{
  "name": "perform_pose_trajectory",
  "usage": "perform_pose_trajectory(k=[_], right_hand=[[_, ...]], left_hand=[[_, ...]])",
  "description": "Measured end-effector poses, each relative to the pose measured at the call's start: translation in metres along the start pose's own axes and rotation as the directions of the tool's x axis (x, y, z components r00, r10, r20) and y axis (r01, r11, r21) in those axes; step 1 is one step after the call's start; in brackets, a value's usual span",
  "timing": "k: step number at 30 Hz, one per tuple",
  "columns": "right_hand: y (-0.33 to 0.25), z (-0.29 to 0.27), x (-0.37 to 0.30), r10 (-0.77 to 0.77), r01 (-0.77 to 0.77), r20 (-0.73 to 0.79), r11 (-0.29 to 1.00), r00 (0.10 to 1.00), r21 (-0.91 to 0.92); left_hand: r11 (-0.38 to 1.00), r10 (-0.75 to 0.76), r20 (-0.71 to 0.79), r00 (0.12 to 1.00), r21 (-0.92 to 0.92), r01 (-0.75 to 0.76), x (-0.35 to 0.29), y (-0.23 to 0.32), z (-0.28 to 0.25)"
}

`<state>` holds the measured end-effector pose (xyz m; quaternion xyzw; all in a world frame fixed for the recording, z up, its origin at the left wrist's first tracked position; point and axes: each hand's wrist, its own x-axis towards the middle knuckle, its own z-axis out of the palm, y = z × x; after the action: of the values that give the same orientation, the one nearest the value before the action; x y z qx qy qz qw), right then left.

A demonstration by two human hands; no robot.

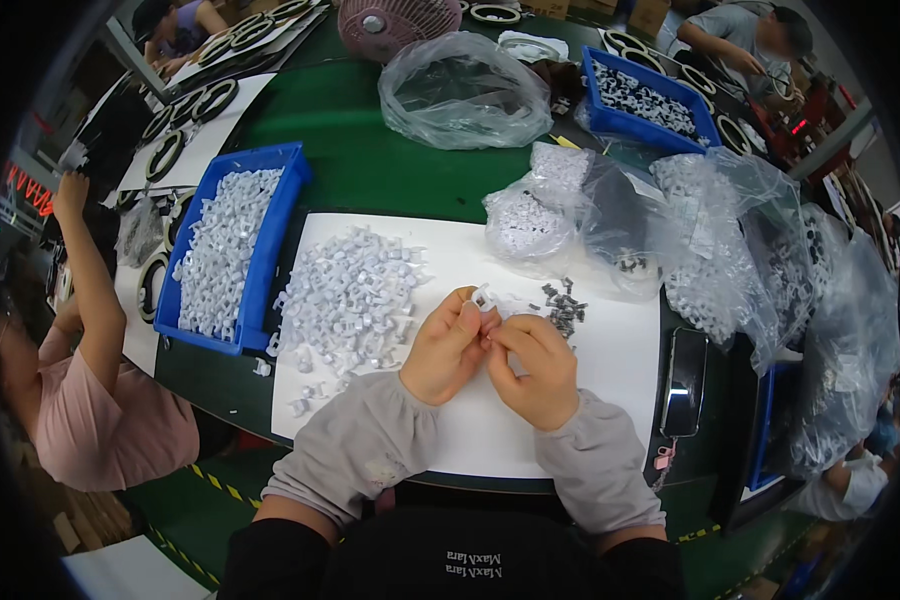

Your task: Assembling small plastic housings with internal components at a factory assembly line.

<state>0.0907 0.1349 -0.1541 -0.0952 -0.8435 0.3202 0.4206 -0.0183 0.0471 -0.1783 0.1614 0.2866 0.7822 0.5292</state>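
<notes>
My left hand [444,347] is closed around a small white plastic clip-like part [482,299], which sticks up between the thumb and fingers. Close against it, my right hand [537,368] pinches at the same spot; whatever its fingertips hold is too small to make out. Both hands are over a white sheet [610,420]. A loose heap of similar white plastic parts [350,295] spreads to the left of my hands. Just beyond my right hand lies a small pile of dark grey pieces [565,308].
A blue bin [268,270] of white parts stands at left, another blue bin [638,128] at back right. Clear bags of parts [705,240] crowd the right. A phone [684,382] lies right, a fan [395,22] stands far back. A co-worker [110,420] sits left; others work farther off.
</notes>
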Motion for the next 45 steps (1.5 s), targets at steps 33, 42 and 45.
perform_pose_trajectory(k=[33, 42, 45], right_hand=[[-0.003, -0.017, 0.004, 0.216, -0.214, 0.022, 0.944, 0.976, 0.250], [0.001, -0.019, 0.000, 0.223, -0.223, 0.018, 0.957, 0.975, 0.188], [0.005, -0.017, -0.002, 0.352, -0.351, 0.070, 0.856, 0.934, 0.379]], left_hand=[[0.981, -0.085, 0.200, 0.976, 0.190, 0.047, -0.004, 0.000, -0.008], [0.907, 0.006, 0.213, 0.977, 0.410, -0.095, -0.005, 0.000, -0.001], [0.913, -0.029, 0.208, 0.978, 0.403, -0.059, -0.005, 0.003, -0.003]])
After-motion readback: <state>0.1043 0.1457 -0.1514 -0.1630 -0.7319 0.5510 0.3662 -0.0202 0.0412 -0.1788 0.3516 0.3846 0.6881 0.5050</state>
